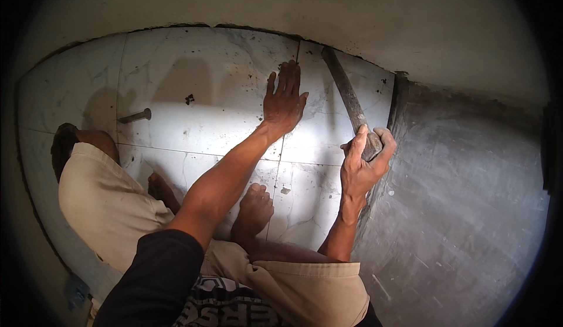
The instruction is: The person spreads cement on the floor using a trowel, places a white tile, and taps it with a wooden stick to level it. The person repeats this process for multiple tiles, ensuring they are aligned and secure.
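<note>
My left hand (283,105) lies flat on a white marbled floor tile (234,116), fingers stretched toward the wall and spread a little. It rests just beside the joint between two tiles. My right hand (363,165) is closed round the thick near end of a long, worn, grey-brown bar (345,87). The bar slants away to the far left, its far end close to the wall's foot. Whether it is wood or metal I cannot tell. A short rusty rod with a flat, wide head (135,116) lies on the tiles, left of my left hand.
A plain wall (328,4) bounds the tiles at the far side, with a dark gap along its foot. To the right, a grey cement surface (457,198) meets the tile edge. Dark crumbs (189,99) dot the tiles. My bare foot (254,211) stands between my arms.
</note>
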Available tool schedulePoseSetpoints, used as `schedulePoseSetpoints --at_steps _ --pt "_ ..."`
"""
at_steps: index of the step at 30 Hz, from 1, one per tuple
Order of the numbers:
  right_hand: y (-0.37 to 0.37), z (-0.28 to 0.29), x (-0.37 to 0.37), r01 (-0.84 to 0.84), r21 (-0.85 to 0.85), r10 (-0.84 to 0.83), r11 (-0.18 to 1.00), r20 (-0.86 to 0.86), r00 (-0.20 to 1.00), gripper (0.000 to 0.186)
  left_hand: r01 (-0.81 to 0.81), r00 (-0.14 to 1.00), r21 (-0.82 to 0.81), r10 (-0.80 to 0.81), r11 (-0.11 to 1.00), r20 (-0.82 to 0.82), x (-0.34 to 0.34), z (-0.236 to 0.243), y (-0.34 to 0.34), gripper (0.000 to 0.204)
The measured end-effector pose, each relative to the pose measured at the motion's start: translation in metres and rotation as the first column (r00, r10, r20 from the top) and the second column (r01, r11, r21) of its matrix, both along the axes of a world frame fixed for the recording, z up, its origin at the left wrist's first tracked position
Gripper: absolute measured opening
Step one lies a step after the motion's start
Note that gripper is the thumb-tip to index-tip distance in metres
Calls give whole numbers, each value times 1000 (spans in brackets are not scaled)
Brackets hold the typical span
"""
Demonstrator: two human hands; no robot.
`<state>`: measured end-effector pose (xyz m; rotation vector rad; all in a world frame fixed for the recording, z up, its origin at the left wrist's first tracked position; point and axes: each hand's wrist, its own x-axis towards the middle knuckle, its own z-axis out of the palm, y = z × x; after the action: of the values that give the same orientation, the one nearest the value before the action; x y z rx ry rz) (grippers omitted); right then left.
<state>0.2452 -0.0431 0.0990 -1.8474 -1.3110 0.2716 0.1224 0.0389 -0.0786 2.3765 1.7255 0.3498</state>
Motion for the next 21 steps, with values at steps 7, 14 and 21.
schedulePoseSetpoints --at_steps 7,14,21 --pt "0 5 -1 34 -49 -34 998 -1 999 19 2 1000 23 -2 1000 -15 -2 0 1 74" --pt "-8 2 -3 96 -2 -96 995 18 995 19 7 1000 17 -7 1000 -3 0 0 0 73" --pt "-7 1 7 147 -25 -147 989 -7 989 17 10 1000 42 -9 999 -15 -1 1 -1 72"
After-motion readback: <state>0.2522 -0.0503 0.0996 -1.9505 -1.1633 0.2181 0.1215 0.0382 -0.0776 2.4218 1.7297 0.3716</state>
